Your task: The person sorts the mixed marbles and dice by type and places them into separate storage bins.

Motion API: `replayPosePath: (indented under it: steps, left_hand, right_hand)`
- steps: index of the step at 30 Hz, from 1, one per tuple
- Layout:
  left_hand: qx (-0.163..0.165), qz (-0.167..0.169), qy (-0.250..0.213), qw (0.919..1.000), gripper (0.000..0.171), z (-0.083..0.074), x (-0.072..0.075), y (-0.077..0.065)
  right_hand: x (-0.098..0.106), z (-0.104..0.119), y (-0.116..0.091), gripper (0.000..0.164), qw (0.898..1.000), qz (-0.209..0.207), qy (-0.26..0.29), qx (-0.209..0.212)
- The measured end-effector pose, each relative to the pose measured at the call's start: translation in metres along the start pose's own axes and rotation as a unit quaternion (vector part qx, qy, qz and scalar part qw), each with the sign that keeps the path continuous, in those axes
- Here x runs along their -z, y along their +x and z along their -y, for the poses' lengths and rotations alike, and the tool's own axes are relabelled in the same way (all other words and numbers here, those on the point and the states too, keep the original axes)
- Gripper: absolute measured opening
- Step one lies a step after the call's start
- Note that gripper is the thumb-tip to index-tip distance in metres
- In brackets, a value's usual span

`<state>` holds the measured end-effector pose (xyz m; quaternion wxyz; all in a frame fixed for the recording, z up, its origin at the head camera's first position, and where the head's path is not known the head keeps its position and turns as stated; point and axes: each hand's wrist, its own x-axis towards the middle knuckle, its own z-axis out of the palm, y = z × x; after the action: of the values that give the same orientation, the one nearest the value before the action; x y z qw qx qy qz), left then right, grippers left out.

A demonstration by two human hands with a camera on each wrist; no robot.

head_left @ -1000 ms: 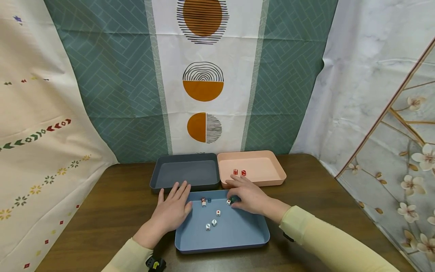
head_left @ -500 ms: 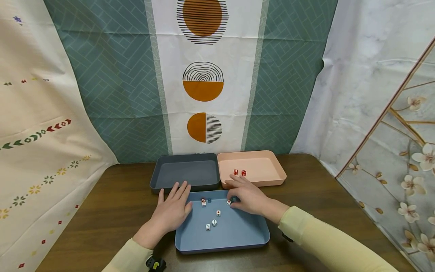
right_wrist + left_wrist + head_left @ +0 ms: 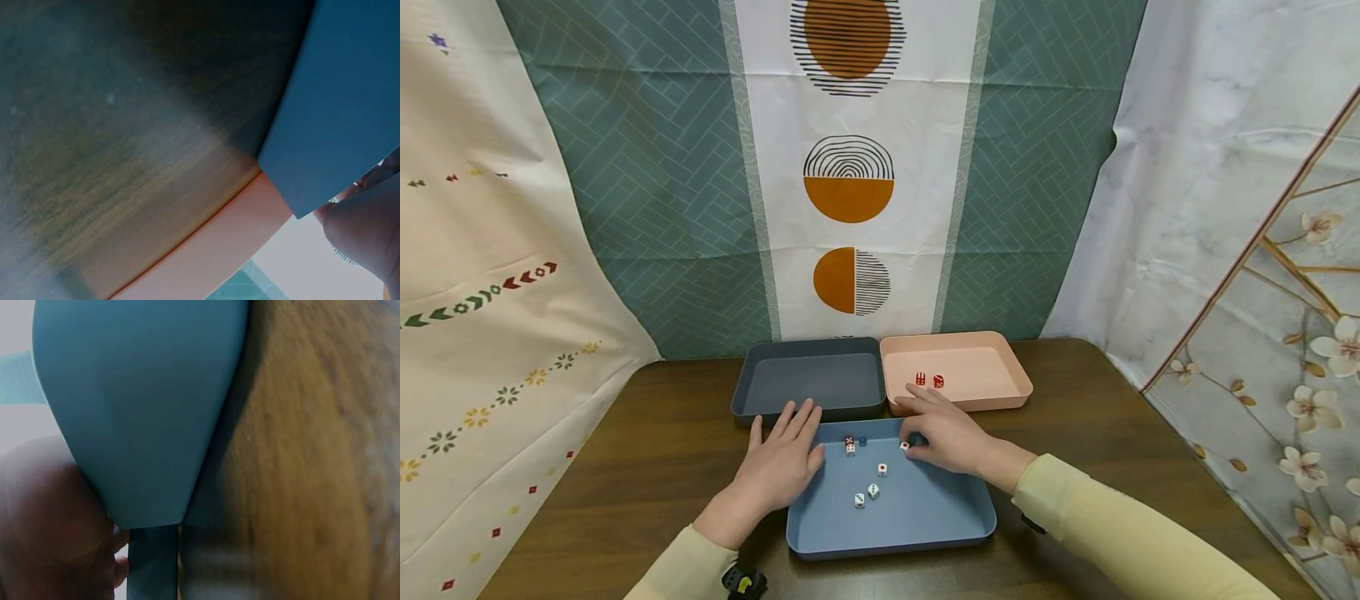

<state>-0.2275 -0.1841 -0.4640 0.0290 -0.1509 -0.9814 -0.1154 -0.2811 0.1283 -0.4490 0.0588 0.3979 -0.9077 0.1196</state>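
My right hand [image 3: 951,433] reaches over the blue tray's [image 3: 925,517] back right part, and its thumb and index finger pinch a white die [image 3: 904,447] with a red dot. Dark green dice [image 3: 916,438] show partly in the shade under that hand. My left hand [image 3: 778,462] lies with spread, straight fingers across the blue tray's left edge, fingertips at the dark grey tray's front rim. Several white dice [image 3: 873,491] lie mid-tray. At the back left a red die [image 3: 849,441] sits against a white one, a blue die [image 3: 862,442] close by.
Behind the blue tray stand a dark grey tray [image 3: 820,375] and a pink tray [image 3: 977,367], side by side. Two red dice [image 3: 929,380] lie in the pink tray. The wooden table [image 3: 647,467] extends on both sides, with hanging cloths around it.
The white die at my right fingertips has turned slightly. Both hands keep nearly the same place, and the other dice stay where they were.
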Motion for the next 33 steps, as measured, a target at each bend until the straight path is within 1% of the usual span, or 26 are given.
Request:
replayPosePath:
  steps: [14,23,28,33]
  left_hand:
    - [-0.003,-0.004,0.0,1.0,0.066,-0.001,0.003,-0.003]
    - [-0.001,0.001,0.006,1.0,0.067,0.0,0.002,-0.002]
    - [0.002,0.005,0.004,1.0,0.067,-0.001,0.002,-0.002]
    - [0.0,0.001,0.001,1.0,0.067,-0.001,0.002,-0.002]
  right_hand:
    - [0.001,0.001,0.001,0.014,1.0,0.002,0.007,-0.002]
    - [0.003,0.002,0.001,0.014,1.0,0.0,0.008,-0.002]
    - [0.006,0.003,0.0,0.013,1.0,-0.004,0.008,-0.001]
    - [0.011,0.005,0.0,0.014,1.0,-0.009,0.01,0.0]
